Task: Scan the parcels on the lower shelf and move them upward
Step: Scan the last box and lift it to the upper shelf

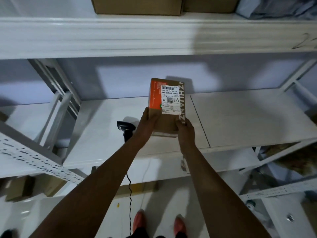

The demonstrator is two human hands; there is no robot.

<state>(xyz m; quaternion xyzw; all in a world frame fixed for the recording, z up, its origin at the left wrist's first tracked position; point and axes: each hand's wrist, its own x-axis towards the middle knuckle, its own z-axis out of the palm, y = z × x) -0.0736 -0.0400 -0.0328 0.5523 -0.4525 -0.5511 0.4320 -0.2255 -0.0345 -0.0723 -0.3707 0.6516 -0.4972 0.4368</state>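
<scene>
- A cardboard parcel with one orange side is gripped at its near end by the left hand and the right hand, one on each side.
- A white shipping label with barcodes faces up on the parcel.
- The parcel is over a white metal shelf, near its middle.
- A black barcode scanner lies on the shelf just left of the left hand; its cable hangs over the front edge.
- Brown boxes sit on the upper shelf.

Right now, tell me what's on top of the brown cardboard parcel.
On the brown cardboard parcel: a white shipping label and lettered tape strip. Left hand and right hand cover its near corners.
</scene>
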